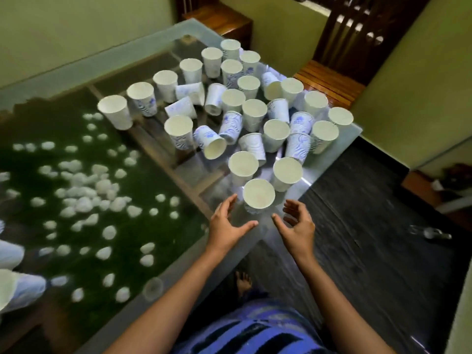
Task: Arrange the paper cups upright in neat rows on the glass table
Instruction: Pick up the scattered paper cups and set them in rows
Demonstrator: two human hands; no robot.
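Note:
Several white paper cups with blue print stand or lie on the glass table [163,47]. The nearest cup [258,196] stands upright at the table's near corner. My left hand [227,223] hovers just left of it, fingers relaxed, holding nothing. My right hand [296,223] hovers to its right, fingers loosely curved, apart from the cup. Behind it stand two more upright cups [242,167] [287,173]. A tipped cup [210,143] lies on its side further back, among other fallen ones [181,107].
Under the glass lie green turf and white pebbles [81,195]. A row of upright cups [141,98] runs along the back. Wooden benches [329,80] stand beyond the table. Dark floor [370,213] lies to the right; more cups show at the left edge [15,290].

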